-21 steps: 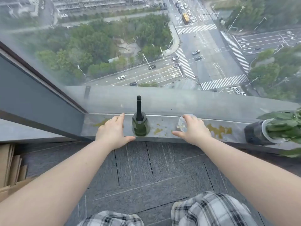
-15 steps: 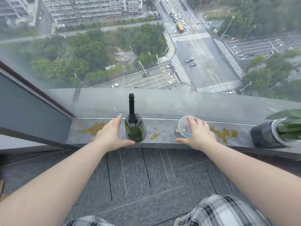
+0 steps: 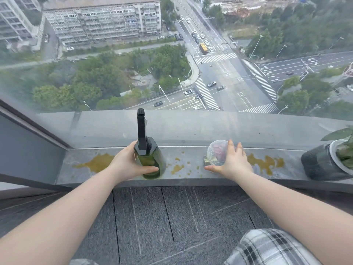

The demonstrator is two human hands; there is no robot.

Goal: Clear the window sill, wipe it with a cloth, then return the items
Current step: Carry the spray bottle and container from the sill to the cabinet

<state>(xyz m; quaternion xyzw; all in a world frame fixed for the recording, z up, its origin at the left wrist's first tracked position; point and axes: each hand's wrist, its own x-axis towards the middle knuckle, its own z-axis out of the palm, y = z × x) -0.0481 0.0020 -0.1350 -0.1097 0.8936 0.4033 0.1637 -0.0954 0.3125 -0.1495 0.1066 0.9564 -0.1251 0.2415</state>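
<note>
Both hands have closed in on their targets since the earlier frames, when they lay flat and spread on the sill edge beside the items. Nearest the camera, at the bottom of the frame, a plaid-clad knee [image 3: 267,247] hangs over dark grey carpet tiles [image 3: 162,217], and two bare forearms run up from the lower corners. At mid-frame the left hand [image 3: 127,163] is wrapped around the lower body of the green spray bottle [image 3: 150,159], thumb across its front; its base looks to be at or just off the window sill [image 3: 191,180], I cannot tell which. The right hand [image 3: 232,163] is cupped against the right side of the clear plastic cup [image 3: 216,153], fingers spread and not yet clenched, the cup apparently resting on the sill. Yellowish stains [image 3: 97,162] lie left of the bottle, between the two items and right of the cup. At the right edge a potted plant [image 3: 324,161] stands untouched on the sill. Beyond the glass, streets and trees lie far below. The clearing step is in hand: next, the right hand needs to close on the cup, then both items lift off steadily, the cup kept upright. The plant remains to move before wiping; no cloth is in view.
</note>
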